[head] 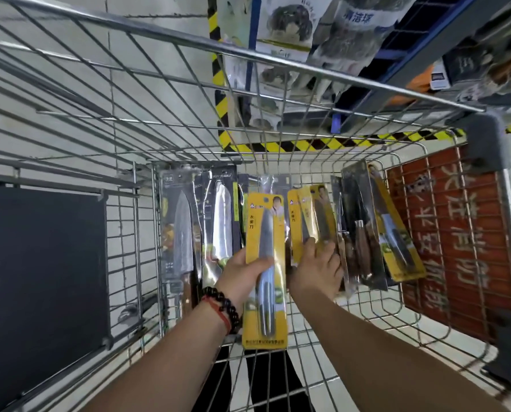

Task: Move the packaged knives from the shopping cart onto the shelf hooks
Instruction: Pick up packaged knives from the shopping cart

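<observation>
Inside the cart [278, 59], packaged knives lean upright against the far wire wall, their hang-holes uppermost, presumably so each card can be lifted straight onto a hook. Left hand [242, 272] pinches one yellow card [265, 263] at mid-length, thumb across its front and fingers hidden behind, holding it clear of the row. Right hand [318, 264] presses its fingertips [309, 243] together on the next yellow cards [310, 217], apparently separating one; whether it grips yet cannot be told. Larger knives in dark packs [200, 227] stand toward the left side, wooden-handled ones [359, 233] toward the right. Card print reads "水果刀". A shelf pack [358, 17] beyond the rim reads "清洁球". Red sign [453, 242] on the right wall shows mirrored characters, not legible. No hooks are clearly visible.
</observation>
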`<move>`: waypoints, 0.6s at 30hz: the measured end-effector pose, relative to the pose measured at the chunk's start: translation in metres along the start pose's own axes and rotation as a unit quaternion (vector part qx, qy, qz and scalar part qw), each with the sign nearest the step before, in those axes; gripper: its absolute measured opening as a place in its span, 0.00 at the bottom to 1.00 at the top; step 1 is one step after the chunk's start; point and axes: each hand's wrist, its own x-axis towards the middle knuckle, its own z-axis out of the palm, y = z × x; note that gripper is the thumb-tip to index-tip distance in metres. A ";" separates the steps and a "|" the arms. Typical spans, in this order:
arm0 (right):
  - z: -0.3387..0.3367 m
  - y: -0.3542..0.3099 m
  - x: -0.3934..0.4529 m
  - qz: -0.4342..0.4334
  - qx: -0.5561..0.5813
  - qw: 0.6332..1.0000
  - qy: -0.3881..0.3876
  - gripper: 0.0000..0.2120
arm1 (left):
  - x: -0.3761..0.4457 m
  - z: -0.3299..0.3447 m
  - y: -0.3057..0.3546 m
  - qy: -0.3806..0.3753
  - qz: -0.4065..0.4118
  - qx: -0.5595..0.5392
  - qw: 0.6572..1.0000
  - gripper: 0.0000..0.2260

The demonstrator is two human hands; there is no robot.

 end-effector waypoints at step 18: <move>-0.048 0.021 -0.001 -0.117 0.340 0.933 -0.007 0.32 | 0.007 0.024 0.008 0.054 0.044 0.056 0.996 0.30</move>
